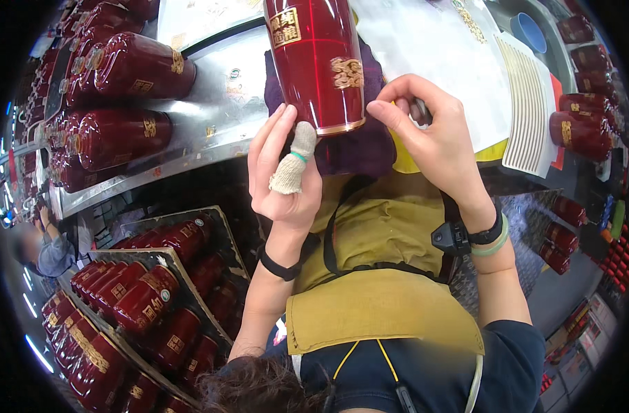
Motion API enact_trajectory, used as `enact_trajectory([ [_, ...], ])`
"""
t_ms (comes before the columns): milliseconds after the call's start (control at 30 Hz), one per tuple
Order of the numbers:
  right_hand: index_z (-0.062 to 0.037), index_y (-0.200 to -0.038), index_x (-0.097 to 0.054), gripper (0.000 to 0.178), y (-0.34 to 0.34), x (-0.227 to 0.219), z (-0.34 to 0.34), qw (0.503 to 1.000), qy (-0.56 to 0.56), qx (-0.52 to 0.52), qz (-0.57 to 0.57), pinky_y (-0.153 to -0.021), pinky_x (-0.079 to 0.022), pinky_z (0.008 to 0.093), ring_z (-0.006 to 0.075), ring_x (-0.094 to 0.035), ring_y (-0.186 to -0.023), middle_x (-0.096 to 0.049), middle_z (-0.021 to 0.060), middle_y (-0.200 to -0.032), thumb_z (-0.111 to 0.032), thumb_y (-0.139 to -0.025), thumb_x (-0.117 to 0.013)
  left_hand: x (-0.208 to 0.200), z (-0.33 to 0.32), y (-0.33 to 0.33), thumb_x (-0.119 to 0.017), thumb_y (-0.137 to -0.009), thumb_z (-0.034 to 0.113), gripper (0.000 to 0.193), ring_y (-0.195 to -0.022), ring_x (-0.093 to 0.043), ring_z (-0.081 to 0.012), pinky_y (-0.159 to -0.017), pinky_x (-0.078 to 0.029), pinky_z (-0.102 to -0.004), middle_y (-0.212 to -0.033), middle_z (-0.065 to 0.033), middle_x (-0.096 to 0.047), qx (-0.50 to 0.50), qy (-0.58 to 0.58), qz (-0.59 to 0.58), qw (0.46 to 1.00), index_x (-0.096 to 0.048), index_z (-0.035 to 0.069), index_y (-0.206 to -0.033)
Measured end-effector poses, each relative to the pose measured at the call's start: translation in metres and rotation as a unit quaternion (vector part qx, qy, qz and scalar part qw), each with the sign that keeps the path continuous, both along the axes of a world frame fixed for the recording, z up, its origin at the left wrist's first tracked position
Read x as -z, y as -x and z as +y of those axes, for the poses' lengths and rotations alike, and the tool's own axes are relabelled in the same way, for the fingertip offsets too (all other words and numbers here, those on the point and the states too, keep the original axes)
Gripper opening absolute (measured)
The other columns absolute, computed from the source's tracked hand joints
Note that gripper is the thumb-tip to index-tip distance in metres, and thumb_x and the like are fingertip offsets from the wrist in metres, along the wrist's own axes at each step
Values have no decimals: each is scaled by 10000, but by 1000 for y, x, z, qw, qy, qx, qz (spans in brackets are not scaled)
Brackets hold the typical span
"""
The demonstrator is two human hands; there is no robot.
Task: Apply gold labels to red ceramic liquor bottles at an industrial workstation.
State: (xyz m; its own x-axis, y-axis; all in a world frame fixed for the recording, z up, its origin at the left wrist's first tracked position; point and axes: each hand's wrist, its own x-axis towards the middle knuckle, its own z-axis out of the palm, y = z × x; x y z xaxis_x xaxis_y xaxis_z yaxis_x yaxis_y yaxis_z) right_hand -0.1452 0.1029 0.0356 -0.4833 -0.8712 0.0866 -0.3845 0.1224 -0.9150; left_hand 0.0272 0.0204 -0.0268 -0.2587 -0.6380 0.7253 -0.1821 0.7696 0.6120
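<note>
A glossy red flask with gold decals and a gold rim at its near end lies on a dark purple cloth. Thin red light lines cross its surface. My left hand grips its lower left side, fingers along the wall and the thumb by the rim. A knitted finger cover with a green band sits on that thumb. Right of the rim, my right hand is closed, thumb and forefinger drawn together. Something small and dark grey shows among its curled fingers; I cannot make out what it is.
Red flasks lie stacked at the left of the metal bench, and more fill partitioned crates below. On the right are a ribbed white sheet, a blue cup and further flasks. Another person is at far left.
</note>
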Motion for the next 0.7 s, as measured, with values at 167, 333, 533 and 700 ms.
enact_trajectory([
  [167,3,-930,-666,198,-18,-2,-2,993,0,17,-120,-619,-441,255,77,-530,-673,-616,17,-723,-169,-920,-763,4,2,-1,-704,-873,-153,392,-1082,-697,-282,-962,-557,-369,-1200,-213,-706,9,-16,-19,1000,-647,-110,-1259],
  [333,-6,-930,-659,208,-17,14,-4,989,21,8,-144,-600,-409,236,56,-487,-650,-613,-1,-744,-175,-911,-778,2,3,-1,-704,-872,-151,393,-1080,-702,-289,-972,-551,-381,-1205,-215,-707,-10,4,-30,999,-646,-115,-1259],
  [533,-10,-933,-671,198,-16,12,-3,988,5,-8,-156,-581,-397,234,52,-473,-629,-602,-13,-730,-192,-939,-749,3,4,0,-687,-873,-166,400,-1108,-695,-297,-998,-545,-392,-1232,-216,-696,-14,5,-31,999,-636,-114,-1267],
  [700,-31,-1043,-635,184,-13,5,2,977,-25,-28,-210,-713,-409,225,53,-486,-787,-583,-30,-876,-190,-978,-700,14,11,1,-669,-874,-174,387,-1194,-646,-334,-1019,-546,-431,-1376,-225,-572,7,-24,-22,999,-619,-137,-1256],
])
